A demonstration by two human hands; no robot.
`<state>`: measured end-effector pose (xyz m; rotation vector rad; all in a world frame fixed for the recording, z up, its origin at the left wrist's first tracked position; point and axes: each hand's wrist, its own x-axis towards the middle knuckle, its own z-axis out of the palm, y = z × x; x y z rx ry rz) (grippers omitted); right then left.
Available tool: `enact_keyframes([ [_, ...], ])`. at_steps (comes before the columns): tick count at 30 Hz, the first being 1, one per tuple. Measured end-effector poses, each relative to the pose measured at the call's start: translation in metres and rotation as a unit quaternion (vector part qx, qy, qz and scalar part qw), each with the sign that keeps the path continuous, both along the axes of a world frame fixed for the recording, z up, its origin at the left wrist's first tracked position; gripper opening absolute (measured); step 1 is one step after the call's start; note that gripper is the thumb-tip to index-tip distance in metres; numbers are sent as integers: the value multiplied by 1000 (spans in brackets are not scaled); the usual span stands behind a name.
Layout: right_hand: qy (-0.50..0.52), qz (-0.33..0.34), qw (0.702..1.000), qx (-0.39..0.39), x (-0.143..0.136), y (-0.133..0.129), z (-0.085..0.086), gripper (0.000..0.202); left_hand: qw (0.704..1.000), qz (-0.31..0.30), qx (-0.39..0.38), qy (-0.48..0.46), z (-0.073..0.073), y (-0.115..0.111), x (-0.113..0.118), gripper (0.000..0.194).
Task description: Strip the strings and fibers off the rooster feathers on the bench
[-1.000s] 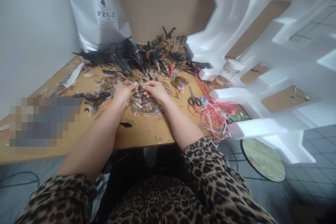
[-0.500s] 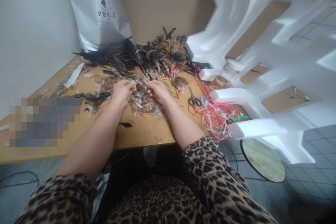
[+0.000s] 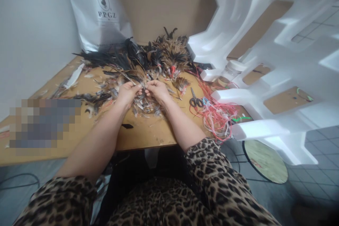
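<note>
Left hand (image 3: pixel 127 94) has neared right hand (image 3: pixel 158 92), both pinching feathers (image 3: pixel 139 76) — silvery bag (image 3: pixel 106 30) behind.

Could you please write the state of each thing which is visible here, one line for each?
Left hand: fingertips pinched on feathers
Right hand: fingertips closed, at the same feathers
Feathers: held, fanning away from the fingers
Scissors: lying flat, unheld
Red strings: loose, tangled
Small black feather: lying flat, unheld
Silver PPGZ bag: upright; top out of view

Left fingers (image 3: pixel 136 87) and right fingers (image 3: pixel 151 83) at brown feathers (image 3: pixel 138 77)
</note>
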<state>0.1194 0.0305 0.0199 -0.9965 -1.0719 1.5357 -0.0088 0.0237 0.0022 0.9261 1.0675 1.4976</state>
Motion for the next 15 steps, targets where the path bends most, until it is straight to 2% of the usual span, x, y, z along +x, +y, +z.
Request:
enact_keyframes([
  [6, -12, -16, 1000, 11, -1, -1, 1, 10, 1000, -24, 10, 10, 1, -3, 2, 15],
  [15, -47, -3, 999, 25, -2, -4, -1, 8, 1000, -1, -11, 0, 1, -1, 2, 22],
])
